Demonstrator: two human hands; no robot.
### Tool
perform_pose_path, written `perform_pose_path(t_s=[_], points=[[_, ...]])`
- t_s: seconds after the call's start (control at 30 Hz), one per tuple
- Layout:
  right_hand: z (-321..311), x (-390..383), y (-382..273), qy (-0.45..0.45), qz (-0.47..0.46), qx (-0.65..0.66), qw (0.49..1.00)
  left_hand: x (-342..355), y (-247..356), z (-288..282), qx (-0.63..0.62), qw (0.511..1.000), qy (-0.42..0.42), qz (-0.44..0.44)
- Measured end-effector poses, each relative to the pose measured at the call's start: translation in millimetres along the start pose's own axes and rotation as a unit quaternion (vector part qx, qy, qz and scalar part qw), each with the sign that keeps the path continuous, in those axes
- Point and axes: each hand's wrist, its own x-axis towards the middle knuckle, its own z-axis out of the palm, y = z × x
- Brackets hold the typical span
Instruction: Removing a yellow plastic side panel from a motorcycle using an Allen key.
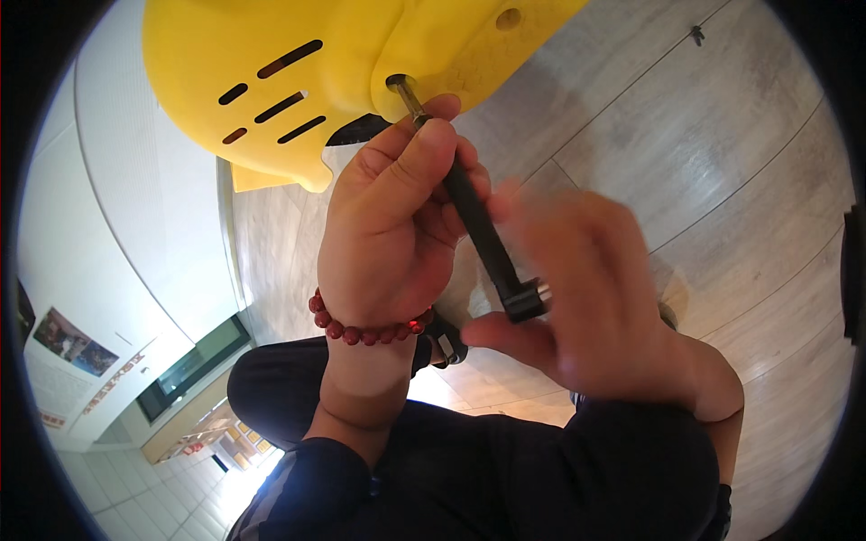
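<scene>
My left hand (388, 225) is closed round the dark shaft of an L-shaped hand driver (483, 230), thumb and fingertips near its metal end. That metal tip enters a round hole in a yellow moulded plastic piece (352, 54). At the driver's other end, a short black bend with a bit of bright metal points toward my right hand (595, 298). This hand is blurred by motion; its thumb stretches out below the bend and its fingers are apart from the thumb, above it. Whether it touches the driver is hard to see.
The yellow piece has several slots and another hole, and fills the top. Wood-look floor (722, 180) spreads right, with a small dark object (696, 35) on it. A white panel (153, 162) stands at left. My knees in dark trousers (505, 460) are below.
</scene>
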Motion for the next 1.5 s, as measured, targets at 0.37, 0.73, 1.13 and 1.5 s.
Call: perform_pose_path(t_s=[0.37, 0.73, 1.13, 1.5], points=[[-11, -8, -15, -0.049, 0.003, -0.106, 0.993, 1, 8, -6, -0.031, 0.997, -0.067, -0.032], [-13, -1, -17, -0.064, -0.050, -0.049, 0.995, 0, -1, 2, -0.063, 0.997, -0.046, -0.010], [-19, -1, -29, -0.015, 0.109, -0.091, 0.990, 1, 4, -7, -0.077, 0.992, -0.102, -0.001], [-3, -5, -2, 0.007, -0.023, -0.127, 0.992, 5, -8, -11, -0.026, 0.999, -0.034, 0.020]])
